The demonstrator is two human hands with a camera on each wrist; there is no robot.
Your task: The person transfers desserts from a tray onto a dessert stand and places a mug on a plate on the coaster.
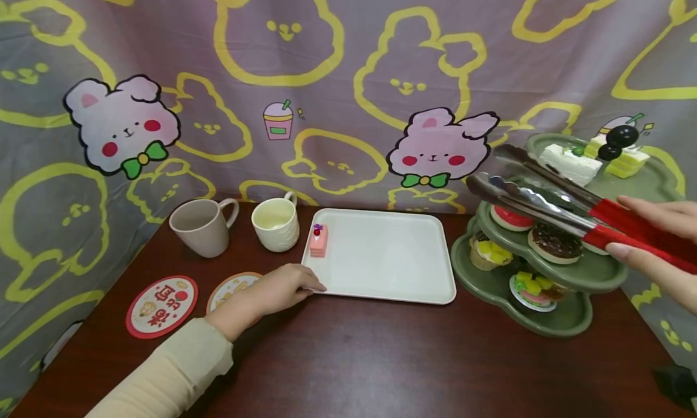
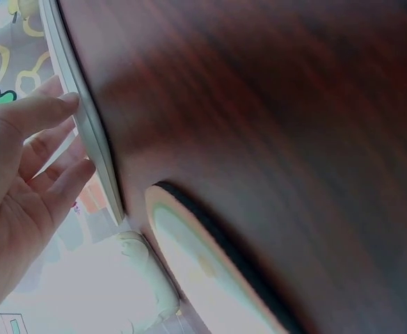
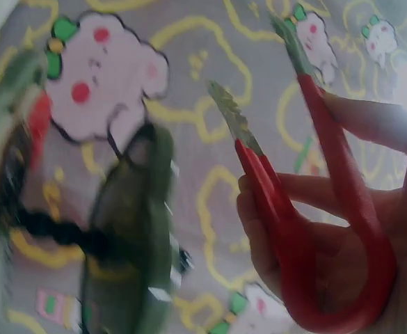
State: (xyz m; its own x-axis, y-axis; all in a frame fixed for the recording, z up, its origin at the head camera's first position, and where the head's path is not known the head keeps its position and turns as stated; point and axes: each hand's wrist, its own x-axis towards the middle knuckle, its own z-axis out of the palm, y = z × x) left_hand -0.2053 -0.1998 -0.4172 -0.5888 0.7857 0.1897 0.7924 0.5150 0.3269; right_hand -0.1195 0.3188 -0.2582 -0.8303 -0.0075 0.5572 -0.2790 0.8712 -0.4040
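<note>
My left hand (image 1: 285, 288) grips the near left corner of a white tray (image 1: 381, 254), its thumb and fingers (image 2: 60, 184) at the rim. On the tray's left side stands a small pink cake slice (image 1: 319, 242) with a red berry and purple topping. My right hand (image 1: 661, 242) holds metal tongs (image 1: 550, 194) by their red handles (image 3: 286, 229). The tongs' arms are spread, with nothing between the tips. In the head view they pass in front of a green tiered stand (image 1: 572, 318), covering part of its cakes.
Two cups, one beige (image 1: 201, 227) and one cream (image 1: 276, 224), stand left of the tray. A red-rimmed coaster (image 1: 162, 306) and another coaster (image 1: 231, 285) lie nearer. The stand bears donuts (image 1: 555, 242), a tart (image 1: 489, 251) and white cake (image 1: 569, 164). A patterned curtain (image 1: 348, 103) hangs behind.
</note>
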